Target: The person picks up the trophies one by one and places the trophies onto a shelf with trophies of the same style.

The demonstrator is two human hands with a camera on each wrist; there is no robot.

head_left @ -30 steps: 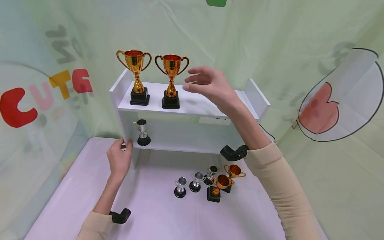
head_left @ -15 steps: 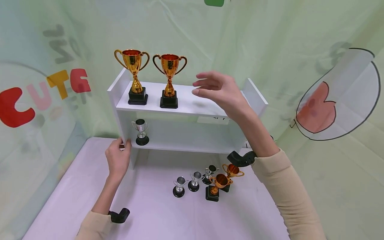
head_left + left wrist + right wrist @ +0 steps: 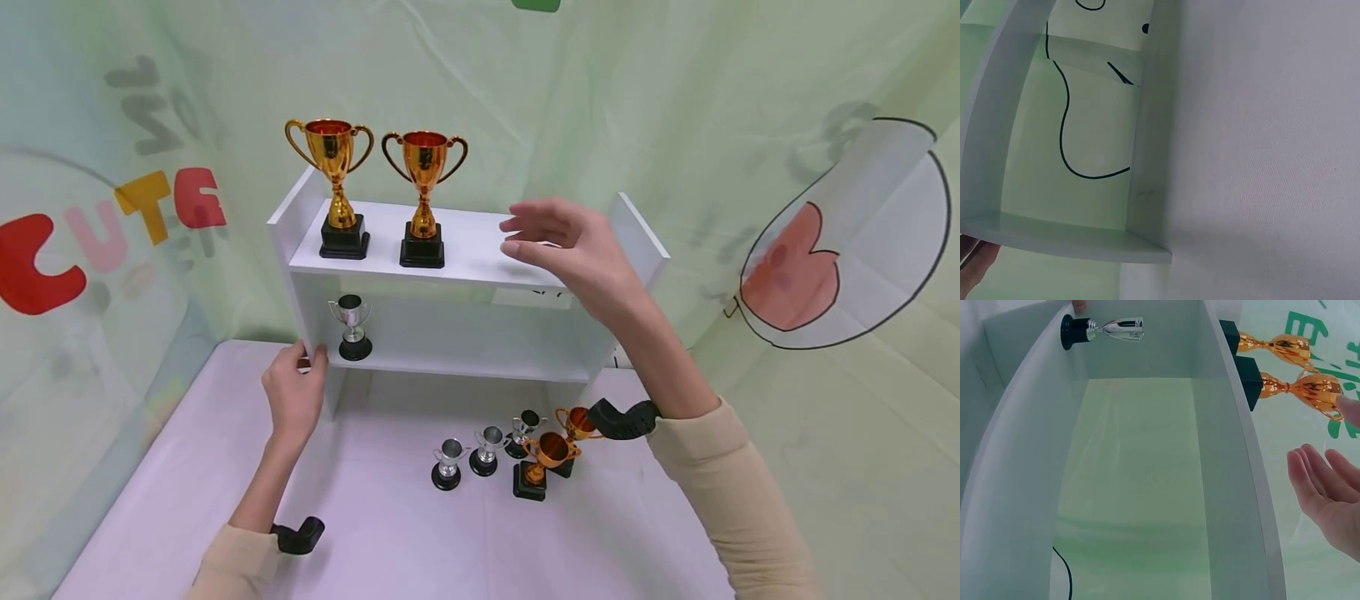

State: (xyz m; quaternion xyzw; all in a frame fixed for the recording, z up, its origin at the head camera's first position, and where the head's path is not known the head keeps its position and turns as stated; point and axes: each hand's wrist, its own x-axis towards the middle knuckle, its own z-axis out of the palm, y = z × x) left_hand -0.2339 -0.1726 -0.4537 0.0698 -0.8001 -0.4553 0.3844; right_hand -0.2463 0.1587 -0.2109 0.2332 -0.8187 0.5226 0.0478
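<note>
"What's the left hand point(image 3: 295, 392) doing?"

"It grips the front edge of the white shelf point(image 3: 472, 337) at its left side panel, thumb and fingers bent around the board. In the left wrist view only a bit of it shows, at the corner."

"And the right hand point(image 3: 581, 250)?"

"Holding nothing. It hangs above the right part of the top board, fingers loosely bent, with a wide gap to the thumb."

"What's it nearest to?"

"The right gold trophy point(image 3: 424, 158), upright on the top board and apart from the fingertips. The left gold trophy point(image 3: 330, 148) stands beside it, near the left end. Both have black square bases."

"Anything lower down?"

"One small silver trophy point(image 3: 351, 312) upright at the left end of the middle board, close to the gripping hand."

"And in front?"

"Five more on the white surface point(image 3: 397, 542). Three are silver cups, a left one point(image 3: 450, 452), a middle one point(image 3: 491, 440) and a rear one point(image 3: 529, 420). Just beside them are two orange-gold ones: the front cup point(image 3: 553, 448) partly covers the back cup point(image 3: 576, 422)."

"What's behind it all?"

"A pale green curtain point(image 3: 540, 100), with red, pink and yellow letters point(image 3: 144, 200) at the left."
</note>
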